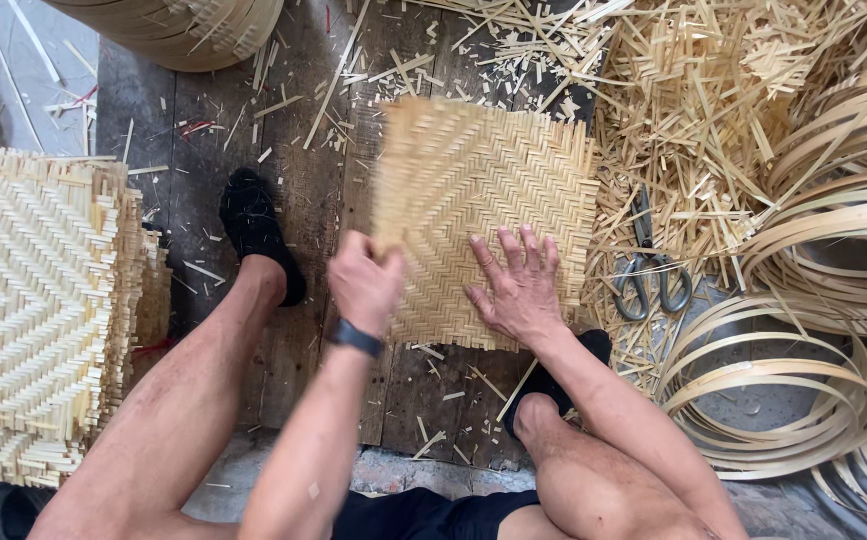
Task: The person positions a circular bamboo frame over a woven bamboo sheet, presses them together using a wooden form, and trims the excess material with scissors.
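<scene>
Two bare hands work one square woven bamboo mat point(489, 200) lying on the dark wooden boards point(304, 200) just above the frame's centre: the left hand point(364, 283), a dark band at its wrist, is clamped on the mat's edge at 7 o'clock and lifts that side, while the right hand point(519, 285) lies flat on the weave at 5 o'clock with fingers spread. At 9 o'clock of the mat rises a stack of finished woven mats point(29, 300); at 3 o'clock scissors point(649, 270) lie among bamboo offcuts point(694, 110), with coiled bamboo hoops point(834, 300) beyond
</scene>
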